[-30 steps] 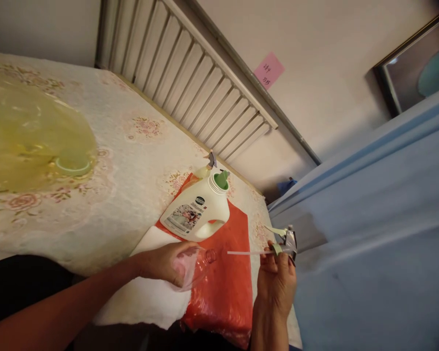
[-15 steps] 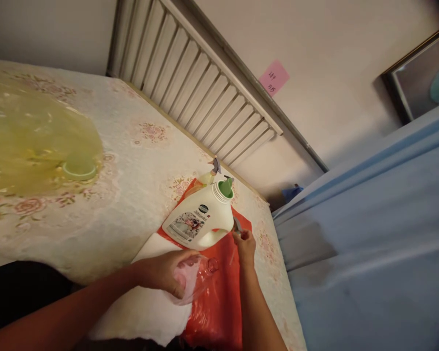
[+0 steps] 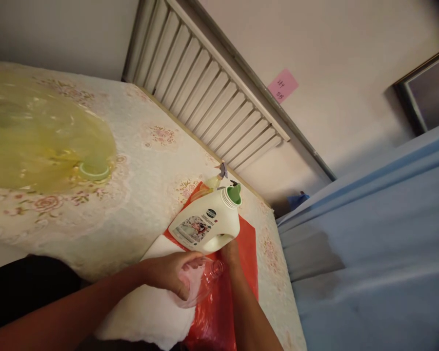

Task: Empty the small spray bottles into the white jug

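My left hand [image 3: 171, 273] is closed around a clear empty plastic bottle [image 3: 205, 279], tilted with its open neck toward the right. The bottle hovers over a red plastic bag [image 3: 241, 273] and a white cloth [image 3: 149, 307]. My right hand [image 3: 229, 252] reaches up to the handle of a white detergent jug [image 3: 205, 226] with an open green spout, and its fingers curl at the handle. The jug stands on the red bag. The sprayer head is not visible.
A yellowish spray bottle [image 3: 215, 180] stands just behind the jug. A translucent yellow bag with a green ring [image 3: 91, 170] lies on the floral cloth [image 3: 139, 195] at left. There is a white radiator [image 3: 212, 92] behind, a pink note [image 3: 282, 85] on the wall, and blue fabric [image 3: 369, 243] at right.
My right hand held a trigger sprayer with its tube out at the right, then moved left. It now sits at the jug's handle without the sprayer. The left hand kept the clear bottle.
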The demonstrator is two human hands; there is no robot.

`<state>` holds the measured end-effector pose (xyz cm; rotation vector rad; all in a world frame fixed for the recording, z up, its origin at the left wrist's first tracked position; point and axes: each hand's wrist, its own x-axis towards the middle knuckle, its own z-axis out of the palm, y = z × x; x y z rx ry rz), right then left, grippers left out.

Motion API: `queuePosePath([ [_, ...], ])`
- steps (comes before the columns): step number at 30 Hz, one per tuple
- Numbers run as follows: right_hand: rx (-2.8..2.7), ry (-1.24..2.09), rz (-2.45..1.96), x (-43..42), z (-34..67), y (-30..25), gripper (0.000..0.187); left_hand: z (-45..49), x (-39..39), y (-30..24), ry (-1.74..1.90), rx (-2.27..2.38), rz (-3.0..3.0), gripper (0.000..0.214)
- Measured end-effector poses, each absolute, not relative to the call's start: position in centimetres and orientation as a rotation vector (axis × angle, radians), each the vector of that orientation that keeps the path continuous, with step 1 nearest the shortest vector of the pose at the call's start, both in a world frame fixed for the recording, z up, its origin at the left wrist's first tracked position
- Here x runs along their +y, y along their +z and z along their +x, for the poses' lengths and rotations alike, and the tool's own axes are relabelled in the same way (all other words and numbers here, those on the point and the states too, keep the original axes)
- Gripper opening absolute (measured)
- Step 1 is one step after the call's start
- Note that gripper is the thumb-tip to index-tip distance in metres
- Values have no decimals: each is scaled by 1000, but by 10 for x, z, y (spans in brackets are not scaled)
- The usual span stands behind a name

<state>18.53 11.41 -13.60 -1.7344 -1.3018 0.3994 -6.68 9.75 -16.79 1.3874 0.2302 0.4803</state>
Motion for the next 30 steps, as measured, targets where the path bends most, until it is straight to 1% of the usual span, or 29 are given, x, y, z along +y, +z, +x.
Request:
queuePosePath([
  [5, -1264, 503, -1647, 87, 193, -115, 36, -68, 98, -167, 455, 210, 1393, 98],
  [9, -1258, 829, -1415, 74, 184, -104, 45, -69, 99, -166, 458, 167, 1391, 102],
  [11, -1252, 905, -1370, 75, 179, -104, 42, -69, 99, -165, 448, 167, 1408, 102],
  [14, -1192, 886, -1414, 85, 176, -111, 34, -70, 99, -164, 455, 192, 1438, 98],
  [19, -1134, 860, -1435, 105, 169, -117, 35, -69, 98, -162, 486, 201, 1473, 92],
  [26, -1129, 806, -1470, 110, 151, -102, 19, -70, 99, -159, 465, 229, 1526, 95],
  [30, -1154, 808, -1488, 111, 143, -96, 16, -69, 99, -166, 471, 199, 1561, 96],
])
